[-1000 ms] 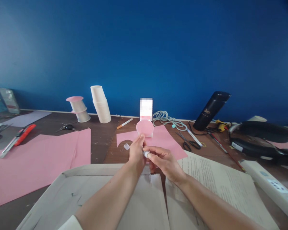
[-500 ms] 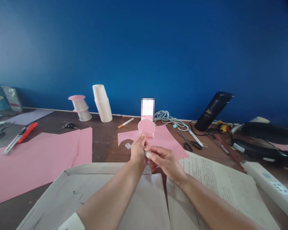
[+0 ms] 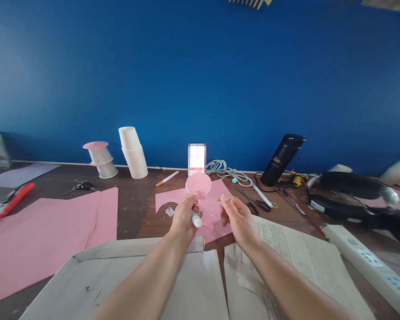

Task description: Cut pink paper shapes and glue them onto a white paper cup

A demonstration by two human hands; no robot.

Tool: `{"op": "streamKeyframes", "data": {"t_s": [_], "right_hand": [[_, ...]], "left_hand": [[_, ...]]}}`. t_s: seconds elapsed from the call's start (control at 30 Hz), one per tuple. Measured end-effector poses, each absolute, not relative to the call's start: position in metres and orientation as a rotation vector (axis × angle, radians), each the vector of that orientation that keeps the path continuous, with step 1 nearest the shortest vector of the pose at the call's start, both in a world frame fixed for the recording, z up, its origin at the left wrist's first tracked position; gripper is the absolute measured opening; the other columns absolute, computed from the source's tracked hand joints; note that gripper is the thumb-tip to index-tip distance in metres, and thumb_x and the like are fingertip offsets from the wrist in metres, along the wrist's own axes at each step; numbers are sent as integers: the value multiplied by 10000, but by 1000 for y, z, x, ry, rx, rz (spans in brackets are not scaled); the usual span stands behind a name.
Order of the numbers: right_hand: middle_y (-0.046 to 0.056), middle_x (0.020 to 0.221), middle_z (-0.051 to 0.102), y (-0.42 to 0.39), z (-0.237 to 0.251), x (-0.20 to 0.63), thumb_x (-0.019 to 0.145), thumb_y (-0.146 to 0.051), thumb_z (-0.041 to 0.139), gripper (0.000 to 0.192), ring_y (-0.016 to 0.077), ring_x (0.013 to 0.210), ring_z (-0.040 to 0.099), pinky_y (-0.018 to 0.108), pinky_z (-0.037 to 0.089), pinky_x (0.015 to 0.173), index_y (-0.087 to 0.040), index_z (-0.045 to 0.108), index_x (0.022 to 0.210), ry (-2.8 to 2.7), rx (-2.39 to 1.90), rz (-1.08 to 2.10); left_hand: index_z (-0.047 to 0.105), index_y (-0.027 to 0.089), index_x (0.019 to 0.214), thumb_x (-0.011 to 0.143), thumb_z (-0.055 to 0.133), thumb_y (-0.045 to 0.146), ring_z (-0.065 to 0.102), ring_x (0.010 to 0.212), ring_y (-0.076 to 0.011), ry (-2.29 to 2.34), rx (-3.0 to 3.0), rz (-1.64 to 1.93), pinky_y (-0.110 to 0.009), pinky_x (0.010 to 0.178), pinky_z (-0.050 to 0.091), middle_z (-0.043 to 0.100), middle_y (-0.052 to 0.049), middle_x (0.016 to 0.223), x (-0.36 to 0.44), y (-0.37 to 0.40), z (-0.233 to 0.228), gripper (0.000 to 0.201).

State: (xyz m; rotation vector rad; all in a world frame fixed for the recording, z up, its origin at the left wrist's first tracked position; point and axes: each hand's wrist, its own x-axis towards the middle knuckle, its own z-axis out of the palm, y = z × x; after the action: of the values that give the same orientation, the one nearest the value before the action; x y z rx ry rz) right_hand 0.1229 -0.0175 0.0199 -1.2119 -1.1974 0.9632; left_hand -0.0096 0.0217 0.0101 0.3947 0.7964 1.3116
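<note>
Left grip (image 3: 184,215) pinches one white glue stick (image 3: 196,219) beside one pink-topped cup (image 3: 198,185); right grip (image 3: 237,216) hangs spread, holding nothing.

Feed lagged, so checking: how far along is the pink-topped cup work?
Done: a two-cup spool with pink discs stands by the wall. In hand: left hand holds a small white tube at a pink-topped cup; right hand open. Left: stacked cups uncovered.

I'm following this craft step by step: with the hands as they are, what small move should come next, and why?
Probably the right hand should close on the pink disc. It is open and holds nothing, while the left hand alone holds both the disc and the glue stick.
</note>
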Motion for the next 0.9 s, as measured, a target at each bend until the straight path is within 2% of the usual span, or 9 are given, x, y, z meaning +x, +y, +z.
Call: {"op": "streamKeyframes", "data": {"t_s": [0.07,0.13,0.27,0.33,0.6,0.9], "right_hand": [[-45,581,501,-12,19,130,794,-502,571,315,78,461,456,211,385,451,-189,577,833,-1126,-1231,926],[-33,655,546,-10,19,134,775,-491,598,320,93,504,501,213,409,454,-203,549,906,-1092,-1228,949],[35,1002,612,-11,23,134,747,-440,637,440,107,600,578,216,433,449,-233,498,1109,-1105,-1208,1059],[50,1080,602,-12,24,133,749,-411,637,464,106,614,587,213,427,445,-239,484,1152,-1140,-1181,1131],[39,1007,630,-13,21,130,746,-338,629,399,96,608,568,200,405,455,-231,523,1115,-1190,-1125,1189],[20,855,626,-12,19,130,737,-319,617,323,94,579,533,192,382,442,-197,549,1029,-1191,-1155,1158]], "left_hand": [[532,136,760,614,765,255,350,448,-11,779,426,1267,-131,355,278,422,53,642,-10,21,10,299],[538,136,777,622,768,263,356,456,-8,771,450,1229,-129,358,294,428,50,667,-10,19,10,305],[520,143,772,619,776,241,361,462,-1,768,479,1188,-125,359,307,467,40,716,-9,17,12,314],[514,144,765,616,779,223,360,463,1,745,496,1168,-119,359,299,465,43,705,-9,16,14,314],[564,128,765,597,785,228,335,462,-4,718,598,1112,-122,376,283,417,61,627,-7,13,14,295],[605,125,739,591,779,337,332,446,-17,759,715,1129,-143,409,291,408,63,563,-3,15,6,312]]}}
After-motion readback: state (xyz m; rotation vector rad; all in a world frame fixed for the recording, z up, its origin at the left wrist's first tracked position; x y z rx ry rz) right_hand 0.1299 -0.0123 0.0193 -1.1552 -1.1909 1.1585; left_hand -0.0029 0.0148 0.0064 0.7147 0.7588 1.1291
